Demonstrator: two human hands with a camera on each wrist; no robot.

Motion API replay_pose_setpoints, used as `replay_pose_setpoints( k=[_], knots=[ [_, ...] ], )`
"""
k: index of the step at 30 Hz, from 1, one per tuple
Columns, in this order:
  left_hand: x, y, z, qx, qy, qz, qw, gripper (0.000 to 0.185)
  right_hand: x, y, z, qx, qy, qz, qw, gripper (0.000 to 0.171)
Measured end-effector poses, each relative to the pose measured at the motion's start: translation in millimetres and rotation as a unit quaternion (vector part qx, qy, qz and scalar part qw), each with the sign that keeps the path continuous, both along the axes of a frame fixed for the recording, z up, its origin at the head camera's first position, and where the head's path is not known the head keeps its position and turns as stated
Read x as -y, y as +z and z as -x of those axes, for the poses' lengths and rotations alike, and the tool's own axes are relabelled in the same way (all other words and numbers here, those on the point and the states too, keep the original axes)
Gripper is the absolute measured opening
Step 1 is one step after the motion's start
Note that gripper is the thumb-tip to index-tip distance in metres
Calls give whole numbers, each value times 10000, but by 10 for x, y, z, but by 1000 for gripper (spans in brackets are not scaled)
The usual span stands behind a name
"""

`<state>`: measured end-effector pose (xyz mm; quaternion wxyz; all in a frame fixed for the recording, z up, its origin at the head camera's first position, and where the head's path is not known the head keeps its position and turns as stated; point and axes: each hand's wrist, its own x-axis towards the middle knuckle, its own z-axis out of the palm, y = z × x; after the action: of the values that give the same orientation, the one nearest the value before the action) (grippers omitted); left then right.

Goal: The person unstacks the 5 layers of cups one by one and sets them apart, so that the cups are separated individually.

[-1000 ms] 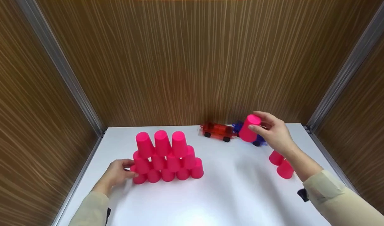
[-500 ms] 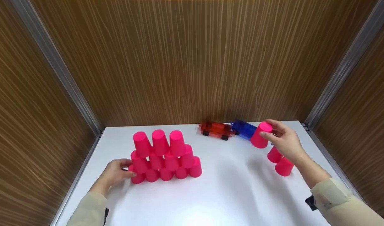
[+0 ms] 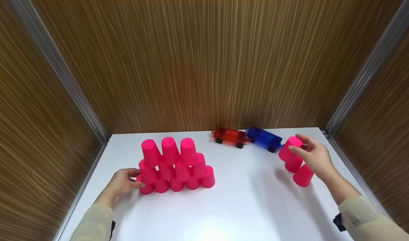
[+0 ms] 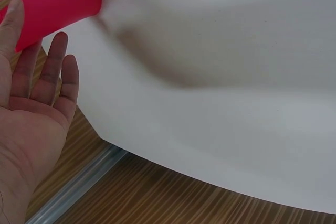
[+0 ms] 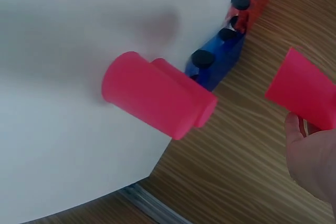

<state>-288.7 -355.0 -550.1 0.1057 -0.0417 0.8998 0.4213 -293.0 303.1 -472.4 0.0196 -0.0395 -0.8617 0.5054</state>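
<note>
Upside-down pink cups (image 3: pixel 171 152) form a stepped stack on the left, three in the top row and several in each row below. My left hand (image 3: pixel 120 184) holds the leftmost bottom cup (image 3: pixel 147 189), thumb in front and index finger behind; its other fingers hang loose in the left wrist view. My right hand (image 3: pixel 316 157) grips another pink cup (image 3: pixel 289 150) by its upper part, base up. In the right wrist view this cup (image 5: pixel 304 87) is raised off the table. Two more upside-down cups, a nearer one (image 3: pixel 303 176) and a farther one (image 3: pixel 293 164), stand below the right hand.
At the back of the white table (image 3: pixel 204 214), a clear red toy car (image 3: pixel 230 136) and a clear blue toy car (image 3: pixel 264 138) stand end to end. Wood-grain panels (image 3: pixel 204 67) with grey metal corner rails (image 3: pixel 69 80) enclose the back and sides.
My right hand has carried its cup rightward and lower in view, from in front of the blue car to over the two standing cups. The left hand keeps its place at the stack.
</note>
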Motion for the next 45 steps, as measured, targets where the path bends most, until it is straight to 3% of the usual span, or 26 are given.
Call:
replay_pose_setpoints(
  k=[6, 12, 21, 25, 33, 45],
  knots=[
    [-6, 12, -3, 2, -9, 24, 10000, 57, -150, -213, -125, 141, -159, 70, 9997, 88],
    [-12, 24, 0, 46, -48, 90, 9999, 56, -313, -410, -367, 0, -350, 36, 9994, 85],
    [5, 13, 1, -85, -105, 1, 9999, 53, -525, -626, -684, -122, -636, 32, 9979, 81],
    [5, 6, 7, -91, -104, -9, 9999, 54, -607, -704, -773, 42, -802, 64, 9967, 83],
    [7, 2, 3, -33, -88, 22, 10000, 54, -676, -843, -824, 688, -961, 47, 9930, 93],
    [-4, 50, -19, 131, 53, 34, 9999, 62, -727, -1044, -828, 1029, -976, 241, 9896, 96]
  ],
)
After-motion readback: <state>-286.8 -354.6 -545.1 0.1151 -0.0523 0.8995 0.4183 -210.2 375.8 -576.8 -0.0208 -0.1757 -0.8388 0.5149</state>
